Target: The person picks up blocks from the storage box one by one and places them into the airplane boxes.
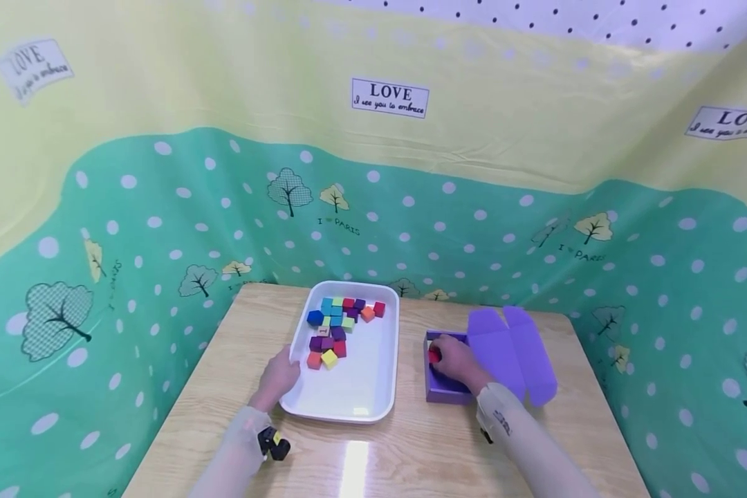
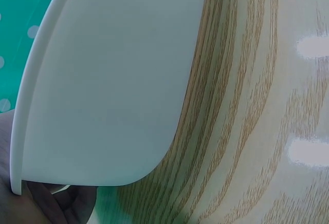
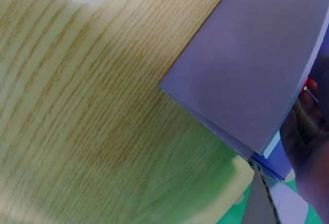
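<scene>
My left hand (image 1: 280,377) grips the left rim of a white tray (image 1: 364,398). In the left wrist view its fingers (image 2: 77,203) curl beneath the tray's edge. Colored cubes (image 1: 338,333), in red, purple, blue, yellow and other colors, lie in the tray's far and left part. To the right, my right hand (image 1: 456,360) reaches into an open purple box (image 1: 447,396) and pinches a red cube (image 1: 434,355) near the box's left wall. The right wrist view has the box wall (image 3: 247,59) hiding most of that cube and part of the hand.
The box's purple lid (image 1: 501,353) is folded back to the right. Both tray and box stand on a wooden table (image 1: 324,463). A green and yellow patterned curtain (image 1: 373,200) encloses the table at the back and sides.
</scene>
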The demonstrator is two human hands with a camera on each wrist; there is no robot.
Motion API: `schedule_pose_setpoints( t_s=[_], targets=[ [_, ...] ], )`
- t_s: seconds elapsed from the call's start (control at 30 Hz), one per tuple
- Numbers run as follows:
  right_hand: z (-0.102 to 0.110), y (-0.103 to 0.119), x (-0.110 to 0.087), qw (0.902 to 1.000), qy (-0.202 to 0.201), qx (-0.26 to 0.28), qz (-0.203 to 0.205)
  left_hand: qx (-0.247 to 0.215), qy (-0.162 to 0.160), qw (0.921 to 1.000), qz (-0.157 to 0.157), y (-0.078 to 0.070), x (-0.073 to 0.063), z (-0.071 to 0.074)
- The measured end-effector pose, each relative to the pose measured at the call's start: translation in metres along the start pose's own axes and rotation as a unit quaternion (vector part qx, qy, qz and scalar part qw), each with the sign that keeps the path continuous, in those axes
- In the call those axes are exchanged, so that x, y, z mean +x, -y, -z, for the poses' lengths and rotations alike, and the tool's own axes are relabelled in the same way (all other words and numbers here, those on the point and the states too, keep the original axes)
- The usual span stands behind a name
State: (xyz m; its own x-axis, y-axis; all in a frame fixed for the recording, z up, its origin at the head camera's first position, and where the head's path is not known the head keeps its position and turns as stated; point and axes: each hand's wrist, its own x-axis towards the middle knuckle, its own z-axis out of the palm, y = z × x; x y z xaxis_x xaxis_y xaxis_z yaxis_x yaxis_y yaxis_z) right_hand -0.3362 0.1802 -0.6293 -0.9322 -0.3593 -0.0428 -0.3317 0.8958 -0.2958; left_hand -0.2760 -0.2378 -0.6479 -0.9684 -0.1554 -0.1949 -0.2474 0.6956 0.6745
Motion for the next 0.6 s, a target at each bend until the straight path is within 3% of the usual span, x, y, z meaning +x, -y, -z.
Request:
schedule_pose_setpoints(
  t_s=[0.23, 0.6],
  targets=[
    [-0.0037, -0.0011, -0.0025, 0.9998, -0.016, -0.001, 0.010, 0.008, -0.010, 0.9998, -0.013, -0.0004, -0.0002, -0.0004],
    [-0.0019, -0.0012, -0.0034, 0.9994, -0.028, -0.004, 0.018, 0.007, -0.009, 0.9999, 0.000, -0.0022, -0.0007, -0.0009]
  ],
)
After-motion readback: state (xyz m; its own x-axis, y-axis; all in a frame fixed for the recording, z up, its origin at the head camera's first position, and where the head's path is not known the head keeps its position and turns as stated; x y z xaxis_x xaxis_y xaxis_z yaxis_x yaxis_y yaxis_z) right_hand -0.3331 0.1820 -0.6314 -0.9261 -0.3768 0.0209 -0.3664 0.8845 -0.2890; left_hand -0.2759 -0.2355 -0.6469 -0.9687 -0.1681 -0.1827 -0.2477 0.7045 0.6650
